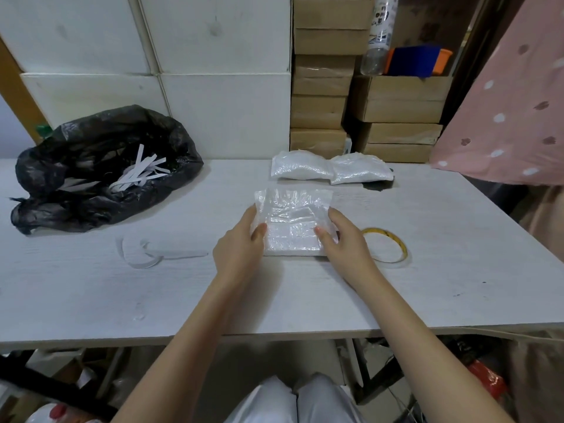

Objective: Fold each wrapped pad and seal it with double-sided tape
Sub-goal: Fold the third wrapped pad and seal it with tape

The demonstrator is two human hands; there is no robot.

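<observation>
Plastic-wrapped pad [293, 222] lies on the white surface [305, 300], left hand [239, 250] and right hand [346, 239] gripping its sides, thumbs on top; tape roll [387, 249] sits just beside.

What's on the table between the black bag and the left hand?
In the head view, loose white paper strips lie on the table between the black bag and the left hand.

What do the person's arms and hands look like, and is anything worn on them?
Both forearms are bare up to the frame's edge, with no sleeves in view. The left hand and the right hand wear no gloves, rings, watch or bracelet. The visible nails are short and unpainted.
</observation>
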